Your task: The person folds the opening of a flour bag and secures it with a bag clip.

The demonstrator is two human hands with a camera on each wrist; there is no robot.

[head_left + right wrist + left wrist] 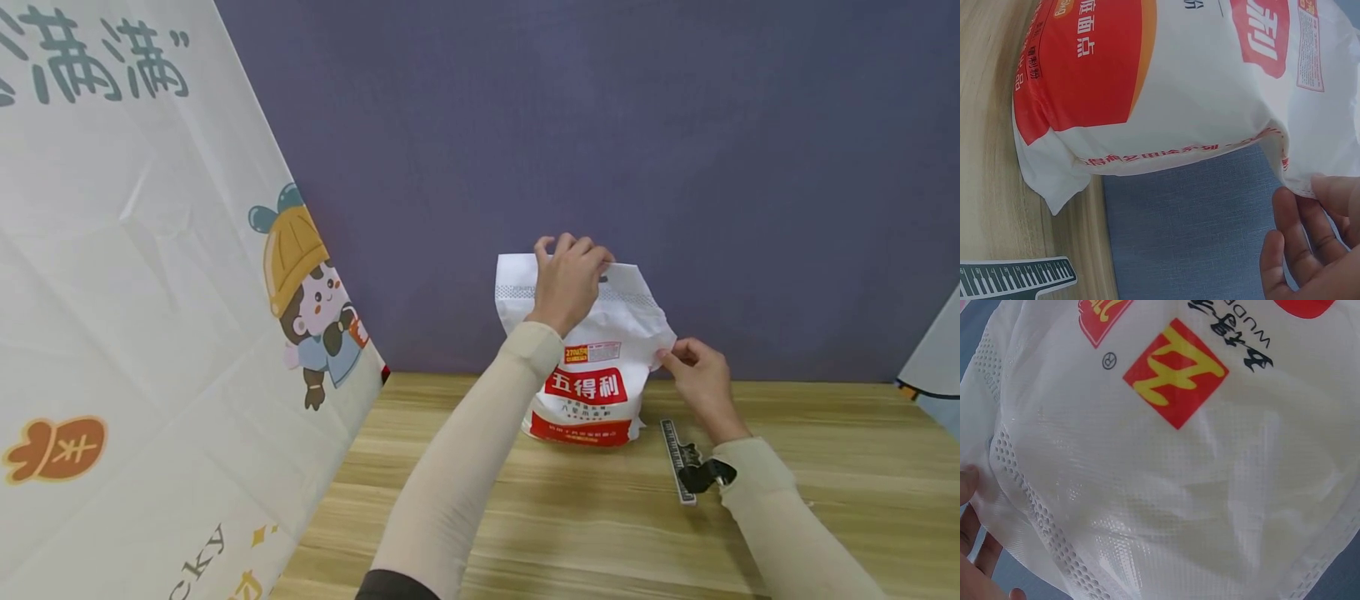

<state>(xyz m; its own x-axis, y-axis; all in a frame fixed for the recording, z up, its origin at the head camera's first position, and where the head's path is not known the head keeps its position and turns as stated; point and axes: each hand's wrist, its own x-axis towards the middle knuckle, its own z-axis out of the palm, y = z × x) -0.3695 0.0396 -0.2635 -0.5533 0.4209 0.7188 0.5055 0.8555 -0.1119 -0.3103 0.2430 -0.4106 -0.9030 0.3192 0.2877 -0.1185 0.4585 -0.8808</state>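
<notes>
Standing along the left, a white printed sheet [142,275] slants down to the table's left edge, a cartoon figure [311,292] in a yellow hat near its right border. Behind the table [555,525] rises a plain purple-grey backdrop [450,167].

Next comes the left hand [567,283], in a pale sleeve [457,442], reaching in from the near edge. Its fingers are bent over the bag's top band; the left wrist view shows the thumb on one face and fingers on the other, pinching the plastic between them.

The white and red bag [588,358] is upright by the table's back edge, a little left of that edge's middle. Its full lower part sits below the left hand, and a dark slot [603,279] shows in the top band just right of that hand.

At the bag's right side, the right hand [703,379] holds the side edge where it juts out, about mid-height. In the right wrist view, the thumb presses from one side against the fingers on the other, clamped on the thin fold; the rest of the bag extends away from the fingertips.

Nearer the front, a dark strip [670,443] with white marks lies right of the bag, partly hidden by a black device [699,477] at the right cuff.
</notes>
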